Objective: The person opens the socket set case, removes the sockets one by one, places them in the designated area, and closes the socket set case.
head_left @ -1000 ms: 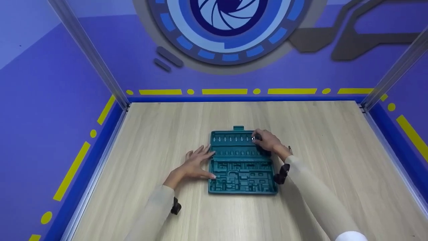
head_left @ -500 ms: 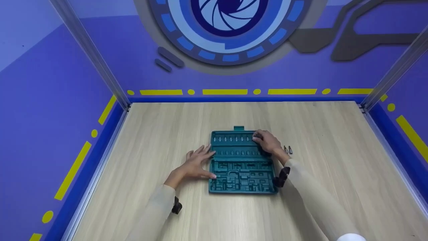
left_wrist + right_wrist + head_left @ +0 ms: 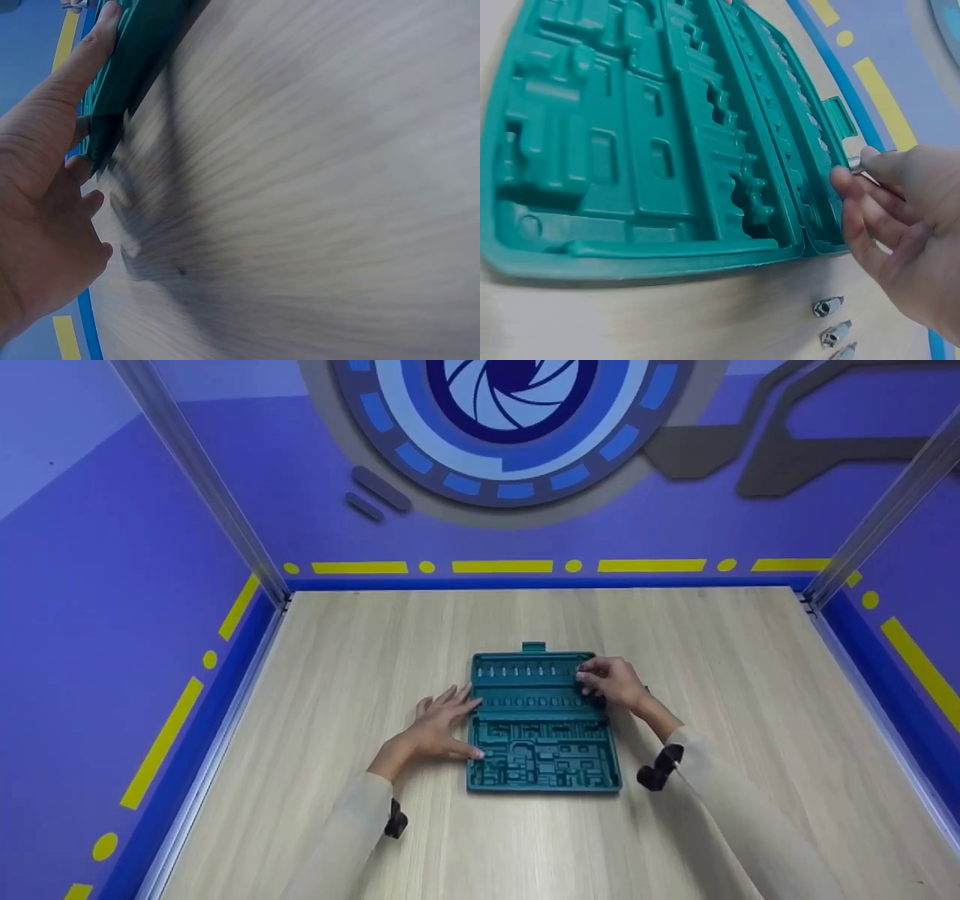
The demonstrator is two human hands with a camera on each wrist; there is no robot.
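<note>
Silver bit (image 3: 855, 160) sits pinched in the right grip (image 3: 615, 684); loosening could roll it toward the tabletop's (image 3: 750, 697) right edge. Left grip (image 3: 441, 733), uncurled, touches the case (image 3: 525, 688).

No word, number or brand can be read on the open green moulded-plastic case (image 3: 544, 720) or on the short silver metal bits (image 3: 827, 307) beside it. Wordless graphics mark the blue-violet wall panels (image 3: 247, 472) behind: a large round blue emblem (image 3: 512, 433) with pale, shutter-like blades round a dark centre, partly cut off by the top of the head view, and an angular brown figure (image 3: 784, 472) to its right. Below, a row of yellow bars and dots (image 3: 502, 566) runs along the back panel, with matching yellow marks (image 3: 163, 743) on the side panels.
</note>
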